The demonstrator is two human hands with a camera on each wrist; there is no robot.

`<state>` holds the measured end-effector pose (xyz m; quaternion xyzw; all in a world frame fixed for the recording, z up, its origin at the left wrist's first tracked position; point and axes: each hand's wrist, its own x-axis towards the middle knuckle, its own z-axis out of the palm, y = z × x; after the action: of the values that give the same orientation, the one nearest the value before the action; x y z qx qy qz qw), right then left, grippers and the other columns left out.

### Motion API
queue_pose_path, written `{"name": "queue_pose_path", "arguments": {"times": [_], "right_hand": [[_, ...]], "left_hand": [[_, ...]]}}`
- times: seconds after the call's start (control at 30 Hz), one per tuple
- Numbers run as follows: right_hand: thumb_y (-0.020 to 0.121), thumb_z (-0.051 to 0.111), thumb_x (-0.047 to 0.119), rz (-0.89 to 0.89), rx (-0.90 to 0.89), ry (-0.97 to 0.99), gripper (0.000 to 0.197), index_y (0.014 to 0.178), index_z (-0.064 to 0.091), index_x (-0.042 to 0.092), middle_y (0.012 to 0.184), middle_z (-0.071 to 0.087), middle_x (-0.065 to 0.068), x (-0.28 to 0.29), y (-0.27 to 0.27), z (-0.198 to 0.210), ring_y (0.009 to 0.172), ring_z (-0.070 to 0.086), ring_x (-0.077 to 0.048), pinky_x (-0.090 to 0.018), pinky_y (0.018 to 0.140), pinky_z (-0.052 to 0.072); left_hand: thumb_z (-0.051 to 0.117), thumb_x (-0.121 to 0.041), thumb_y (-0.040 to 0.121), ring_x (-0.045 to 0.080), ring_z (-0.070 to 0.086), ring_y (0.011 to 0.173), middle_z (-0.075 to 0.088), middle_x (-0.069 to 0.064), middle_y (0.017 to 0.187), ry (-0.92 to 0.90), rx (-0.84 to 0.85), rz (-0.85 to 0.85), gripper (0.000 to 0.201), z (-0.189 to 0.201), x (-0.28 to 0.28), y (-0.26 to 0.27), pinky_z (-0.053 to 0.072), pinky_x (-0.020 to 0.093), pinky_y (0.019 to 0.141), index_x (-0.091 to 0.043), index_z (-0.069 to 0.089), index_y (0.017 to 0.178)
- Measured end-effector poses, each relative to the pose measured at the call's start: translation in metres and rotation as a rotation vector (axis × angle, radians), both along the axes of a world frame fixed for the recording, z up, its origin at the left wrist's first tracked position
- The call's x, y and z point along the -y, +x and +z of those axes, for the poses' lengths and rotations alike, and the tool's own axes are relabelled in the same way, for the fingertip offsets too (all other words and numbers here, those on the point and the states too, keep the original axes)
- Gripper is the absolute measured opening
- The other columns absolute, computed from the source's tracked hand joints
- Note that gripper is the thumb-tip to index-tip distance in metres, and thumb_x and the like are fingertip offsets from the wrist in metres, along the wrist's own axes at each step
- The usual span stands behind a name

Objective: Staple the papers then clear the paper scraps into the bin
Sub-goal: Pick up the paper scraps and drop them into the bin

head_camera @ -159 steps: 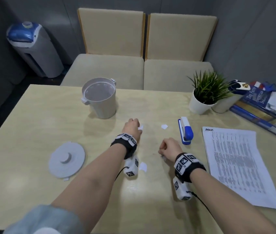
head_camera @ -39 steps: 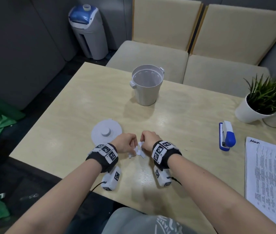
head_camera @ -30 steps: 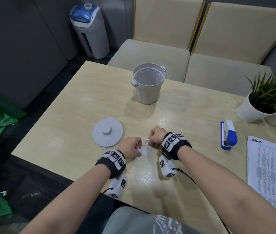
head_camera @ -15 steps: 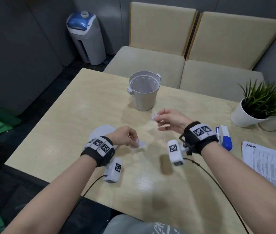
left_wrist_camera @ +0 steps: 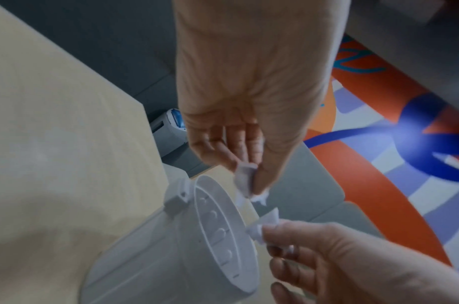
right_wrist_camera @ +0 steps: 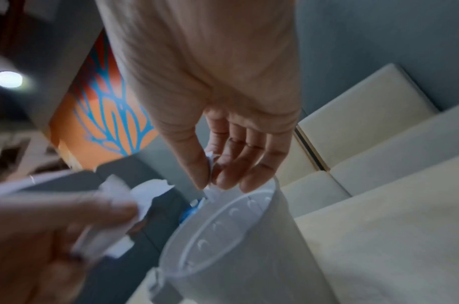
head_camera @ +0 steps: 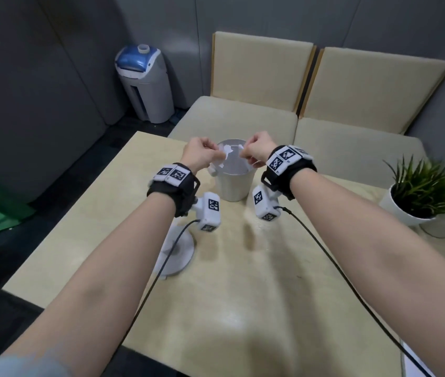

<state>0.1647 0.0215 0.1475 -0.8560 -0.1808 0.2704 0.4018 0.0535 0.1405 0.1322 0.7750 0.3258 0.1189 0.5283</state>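
The small grey bin (head_camera: pixel 233 186) stands open on the wooden table (head_camera: pixel 243 295). Both hands hover just above its rim. My left hand (head_camera: pixel 216 157) pinches crumpled white paper scraps (head_camera: pixel 222 159) between thumb and fingers over the bin's left edge. In the left wrist view the scraps (left_wrist_camera: pixel 245 182) hang right above the bin's rim (left_wrist_camera: pixel 218 224). My right hand (head_camera: pixel 246 156) pinches smaller scraps (head_camera: pixel 241 147) over the right edge; in the right wrist view these scraps (right_wrist_camera: pixel 210 162) sit between thumb and fingertips above the bin (right_wrist_camera: pixel 236 236). Stapler and papers are out of view.
The bin's round grey lid (head_camera: pixel 179 254) lies on the table under my left forearm. A potted plant (head_camera: pixel 420 194) stands at the table's right edge. Two beige chairs (head_camera: pixel 270 118) face the far side. A blue-topped grey appliance (head_camera: pixel 145 85) stands on the floor.
Both hands lifted off the table with their scraps and moved forward to just above the bin's opening. The right hand went first, then the left.
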Motion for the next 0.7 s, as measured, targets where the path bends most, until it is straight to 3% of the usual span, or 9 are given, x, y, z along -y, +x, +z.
{"name": "queue_pose_path", "arguments": {"times": [0.1,0.23,0.33,0.4,0.47,0.53,0.6,0.7], "right_hand": [[0.079,0.067,0.003,-0.010,0.070,-0.037,0.026,0.069,0.049,0.018,0.071,0.059,-0.005,-0.006,0.005,-0.014,0.062,0.057,-0.020,-0.032,0.057,0.050],[0.081,0.062,0.006,-0.037,0.154,-0.003,0.019,0.087,0.057,0.024,0.092,0.062,-0.006,-0.006,0.013,-0.021,0.088,0.060,-0.027,-0.042,0.084,0.055],[0.081,0.057,0.009,-0.031,0.173,0.066,0.020,0.088,0.059,0.028,0.099,0.067,-0.008,0.002,0.012,-0.023,0.094,0.065,-0.029,-0.046,0.083,0.056],[0.082,0.056,0.012,-0.018,0.172,0.115,0.021,0.079,0.055,0.033,0.094,0.066,-0.006,0.011,0.005,-0.023,0.094,0.066,-0.031,-0.047,0.084,0.056],[0.083,0.055,0.013,-0.021,0.190,0.184,0.022,0.075,0.053,0.033,0.083,0.063,-0.002,0.023,-0.007,-0.024,0.089,0.067,-0.032,-0.044,0.080,0.056],[0.085,0.056,0.012,-0.011,0.192,0.277,0.013,0.082,0.058,0.025,0.078,0.060,0.000,0.037,-0.024,-0.028,0.080,0.066,-0.028,-0.035,0.067,0.054],[0.088,0.057,0.014,0.037,0.170,0.293,0.004,0.088,0.061,0.016,0.080,0.063,-0.004,0.053,-0.044,-0.043,0.075,0.063,-0.023,-0.026,0.061,0.051],[0.090,0.054,0.018,0.212,0.279,0.019,0.014,0.095,0.066,0.014,0.097,0.069,-0.008,0.079,-0.066,-0.091,0.092,0.064,-0.027,-0.034,0.082,0.049]], "left_hand": [[0.076,-0.006,0.070,0.021,0.057,0.072,0.056,-0.001,0.063,0.131,-0.103,0.050,0.031,-0.005,-0.005,0.023,0.052,0.032,0.068,-0.019,0.051,0.056],[0.077,-0.003,0.068,0.028,0.067,0.078,0.061,0.007,0.064,0.217,-0.192,0.008,0.029,-0.009,-0.008,0.041,0.058,0.043,0.083,-0.016,0.054,0.055],[0.080,-0.007,0.070,0.029,0.069,0.093,0.070,0.015,0.090,0.231,-0.209,-0.059,0.013,-0.009,-0.004,0.047,0.057,0.038,0.088,-0.008,0.070,0.078],[0.078,-0.010,0.074,0.024,0.065,0.098,0.069,0.012,0.104,0.282,-0.206,-0.094,0.026,-0.008,0.000,0.049,0.052,0.029,0.087,-0.008,0.071,0.099],[0.068,-0.009,0.082,0.025,0.063,0.097,0.068,0.013,0.103,0.363,-0.148,-0.098,0.021,-0.003,0.007,0.047,0.047,0.026,0.081,-0.010,0.071,0.102],[0.055,-0.010,0.090,0.024,0.062,0.090,0.068,0.012,0.095,0.421,-0.070,-0.059,0.020,0.003,0.012,0.040,0.047,0.025,0.080,-0.011,0.071,0.102],[0.050,-0.017,0.094,0.022,0.063,0.090,0.070,0.008,0.098,0.462,0.004,-0.007,0.022,0.004,0.015,0.023,0.045,0.024,0.077,-0.012,0.068,0.104],[0.048,-0.023,0.094,0.024,0.062,0.097,0.068,0.007,0.102,0.591,0.040,-0.016,0.022,-0.019,0.020,-0.025,0.048,0.036,0.086,-0.013,0.066,0.102]]}}
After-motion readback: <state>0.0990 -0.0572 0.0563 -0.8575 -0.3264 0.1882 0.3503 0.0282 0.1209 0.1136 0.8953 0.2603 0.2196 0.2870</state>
